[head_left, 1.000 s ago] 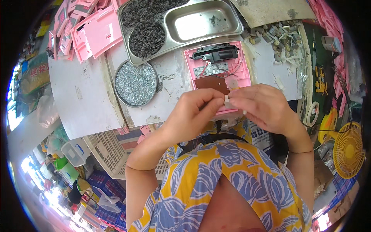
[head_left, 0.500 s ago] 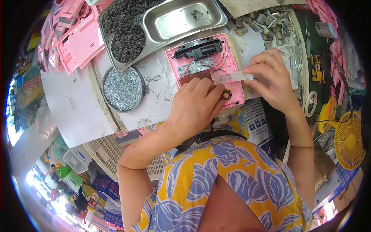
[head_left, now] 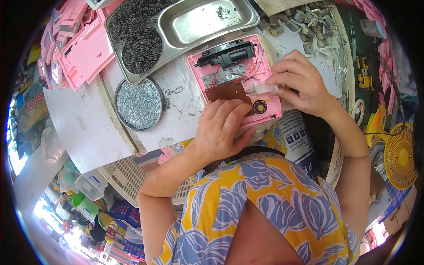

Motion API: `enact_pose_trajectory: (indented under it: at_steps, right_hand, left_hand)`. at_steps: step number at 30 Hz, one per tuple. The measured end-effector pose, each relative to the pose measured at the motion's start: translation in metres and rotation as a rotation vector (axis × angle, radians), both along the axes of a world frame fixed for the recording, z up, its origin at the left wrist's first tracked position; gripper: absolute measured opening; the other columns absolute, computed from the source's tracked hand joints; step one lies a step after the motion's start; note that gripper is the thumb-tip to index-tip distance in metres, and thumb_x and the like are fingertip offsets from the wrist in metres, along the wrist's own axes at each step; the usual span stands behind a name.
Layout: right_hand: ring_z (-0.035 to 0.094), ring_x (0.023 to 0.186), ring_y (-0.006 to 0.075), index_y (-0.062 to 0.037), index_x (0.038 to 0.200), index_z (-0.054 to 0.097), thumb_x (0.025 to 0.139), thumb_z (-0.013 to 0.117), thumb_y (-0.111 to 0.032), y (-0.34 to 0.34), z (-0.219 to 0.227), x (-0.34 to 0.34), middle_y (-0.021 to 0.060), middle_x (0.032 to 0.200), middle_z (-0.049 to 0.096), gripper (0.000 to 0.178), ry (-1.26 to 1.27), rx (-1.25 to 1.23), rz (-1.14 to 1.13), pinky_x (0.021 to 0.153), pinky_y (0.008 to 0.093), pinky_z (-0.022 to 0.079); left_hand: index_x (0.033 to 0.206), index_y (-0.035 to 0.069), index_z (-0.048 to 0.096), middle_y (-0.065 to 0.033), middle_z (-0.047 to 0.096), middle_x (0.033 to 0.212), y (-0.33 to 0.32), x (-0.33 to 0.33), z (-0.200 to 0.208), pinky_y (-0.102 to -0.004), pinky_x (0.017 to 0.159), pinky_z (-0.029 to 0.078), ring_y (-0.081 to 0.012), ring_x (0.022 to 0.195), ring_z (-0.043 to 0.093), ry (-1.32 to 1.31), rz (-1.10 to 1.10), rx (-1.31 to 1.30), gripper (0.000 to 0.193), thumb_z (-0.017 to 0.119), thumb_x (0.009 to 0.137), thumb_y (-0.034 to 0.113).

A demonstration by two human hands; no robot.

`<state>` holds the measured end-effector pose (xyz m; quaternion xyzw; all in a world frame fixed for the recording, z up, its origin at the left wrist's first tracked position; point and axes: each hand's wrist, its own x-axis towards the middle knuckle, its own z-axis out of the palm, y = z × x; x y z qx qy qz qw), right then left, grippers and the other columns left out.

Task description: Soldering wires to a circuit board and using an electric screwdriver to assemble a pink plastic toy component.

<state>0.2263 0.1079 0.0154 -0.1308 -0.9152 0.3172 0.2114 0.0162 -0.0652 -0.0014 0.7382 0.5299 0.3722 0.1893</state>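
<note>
I've a white part (head_left: 263, 88) pinched in right fingers (head_left: 285, 79), pink casing (head_left: 274, 105) beneath; left fingers (head_left: 229, 111), loosely open, lie on it, likely bracing.

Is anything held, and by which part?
The right hand holds a whitish plastic piece by its right end; the left hand lies over the pink housing's near edge, grip unclear.

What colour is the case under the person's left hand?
The case is pink, showing best in the head view.
</note>
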Motion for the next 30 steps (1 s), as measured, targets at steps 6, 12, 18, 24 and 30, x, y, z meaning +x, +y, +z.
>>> enact_pose_trajectory:
  at_steps: [6, 12, 18, 24, 30]
  right_hand:
    - [0.058, 0.092, 0.0286, -0.0068, 0.097, 0.07, 0.076, 0.077, -0.009, -0.01, -0.001, -0.011, 0.0055, 0.097, 0.064, 0.022, -0.055, -0.01, -0.023, 0.08, 0.0377, 0.051]
    - [0.056, 0.098, 0.025, -0.009, 0.092, 0.072, 0.077, 0.078, -0.016, -0.022, 0.009, -0.014, 0.002, 0.098, 0.062, 0.018, -0.116, 0.118, -0.098, 0.084, 0.0371, 0.05]
    - [0.057, 0.098, 0.0264, -0.006, 0.097, 0.073, 0.08, 0.079, -0.017, 0.048, 0.008, 0.029, 0.0053, 0.1, 0.064, 0.021, -0.15, 0.287, -0.573, 0.085, 0.0362, 0.048]
    - [0.06, 0.093, 0.0216, -0.0052, 0.098, 0.073, 0.083, 0.078, -0.015, 0.063, -0.003, 0.041, 0.0051, 0.095, 0.066, 0.018, -0.123, 0.275, -0.612, 0.08, 0.0335, 0.048]
    - [0.065, 0.087, 0.0073, 0.0008, 0.109, 0.07, 0.093, 0.075, -0.01, 0.008, 0.02, 0.007, 0.0031, 0.098, 0.072, 0.02, 0.191, -1.02, -0.345, 0.075, 0.0228, 0.052]
  left_hand:
    - [0.125, 0.003, 0.055, -0.016, 0.066, 0.121, 0.006, 0.0, 0.003, -0.0397, 0.071, 0.048, -0.0277, 0.08, 0.061, 0.038, -0.046, 0.016, 0.06, 0.081, 0.073, 0.018]
    - [0.131, 0.004, 0.053, -0.0112, 0.062, 0.137, 0.017, -0.005, 0.021, -0.0378, 0.071, 0.046, -0.0235, 0.083, 0.06, 0.294, -0.174, -0.083, 0.066, 0.081, 0.075, 0.026]
    - [0.132, 0.006, 0.054, -0.0094, 0.063, 0.133, 0.021, -0.003, 0.021, -0.038, 0.074, 0.047, -0.0252, 0.088, 0.061, 0.279, -0.166, -0.128, 0.068, 0.083, 0.073, 0.027]
    - [0.13, 0.005, 0.056, -0.0142, 0.064, 0.125, 0.032, -0.007, 0.025, -0.0371, 0.07, 0.052, -0.0277, 0.09, 0.065, 0.012, -0.133, -0.125, 0.062, 0.082, 0.076, 0.016]
    - [0.12, 0.0, 0.056, -0.0041, 0.067, 0.098, 0.089, 0.005, 0.047, -0.0187, 0.057, 0.048, -0.0035, 0.07, 0.06, -0.535, 0.022, -0.418, 0.036, 0.075, 0.09, 0.003]
